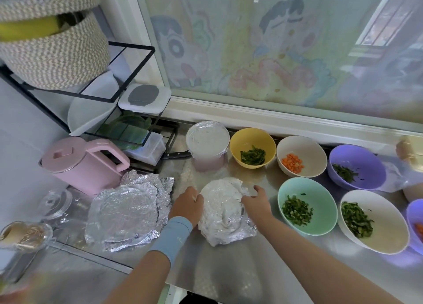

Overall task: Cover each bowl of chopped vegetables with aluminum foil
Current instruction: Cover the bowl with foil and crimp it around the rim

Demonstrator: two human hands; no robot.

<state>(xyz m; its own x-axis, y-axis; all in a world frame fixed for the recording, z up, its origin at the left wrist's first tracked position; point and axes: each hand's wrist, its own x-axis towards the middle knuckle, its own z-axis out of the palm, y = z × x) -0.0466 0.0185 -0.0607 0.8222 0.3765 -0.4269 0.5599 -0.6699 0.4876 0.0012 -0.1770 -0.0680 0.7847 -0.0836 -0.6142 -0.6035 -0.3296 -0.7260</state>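
Note:
A bowl draped in aluminum foil (225, 210) sits on the steel counter before me. My left hand (187, 204) presses the foil against the bowl's left side, and my right hand (256, 202) presses its right side with curled fingers. Behind it stands a pink bowl with foil over its top (207, 139). Uncovered bowls stand to the right: a yellow bowl (253, 148) and a mint bowl (306, 204) with greens, a beige bowl (301, 156) with carrot cubes, a purple bowl (356, 166) and a white bowl (373, 221) with greens. Loose foil sheets (128, 208) lie to the left.
A pink kettle (84, 160) stands at the left, with a black wire rack (96, 90) and a woven basket (50, 40) behind it. A knife (176, 155) lies by the rack. Glass jars (25, 235) sit near the left edge. Another purple bowl (416, 226) is cut off at the right.

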